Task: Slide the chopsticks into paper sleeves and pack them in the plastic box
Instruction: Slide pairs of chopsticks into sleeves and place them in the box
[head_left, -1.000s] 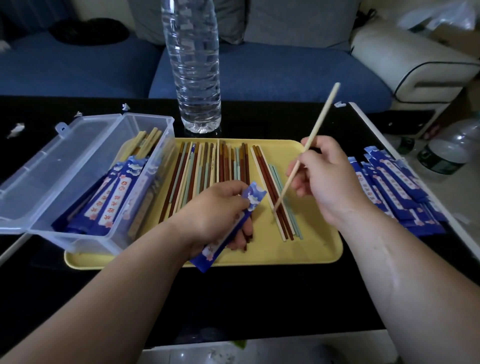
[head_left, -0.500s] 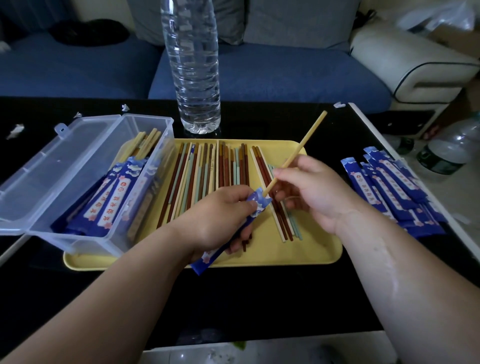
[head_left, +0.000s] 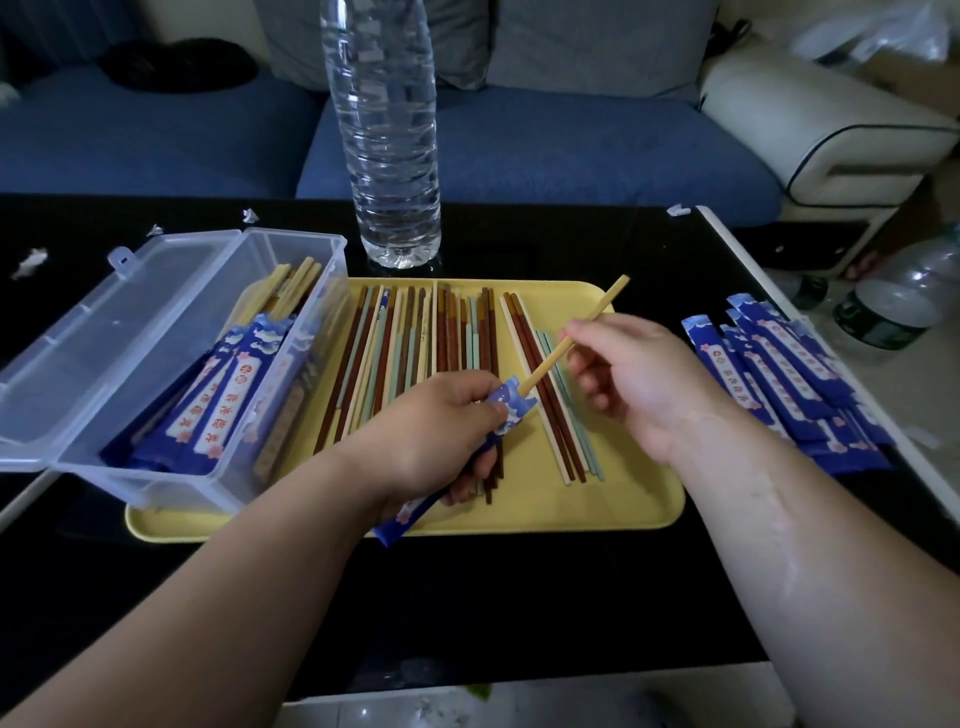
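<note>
Chopstick (head_left: 597, 310) pinched in right hand (head_left: 639, 384), sleeve (head_left: 511, 410) gripped in left hand (head_left: 431, 431); yellow tray (head_left: 623, 499) on black table (head_left: 519, 597), blue sofa (head_left: 519, 150).

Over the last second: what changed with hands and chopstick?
The right hand swung the pale chopstick down and leftward; its tip now sits at the mouth of the blue sleeve, which the left hand still grips. Plastic box, yellow tray and sleeve pile unchanged.

Over the yellow tray (head_left: 623, 509), the left hand (head_left: 436, 436) gripped a blue paper sleeve (head_left: 511, 410) while the right hand (head_left: 639, 374) pinched a pale chopstick (head_left: 597, 317), its lower tip at the sleeve's mouth. Sleeved chopsticks (head_left: 218, 395) lay in the open plastic box (head_left: 156, 322).
</note>
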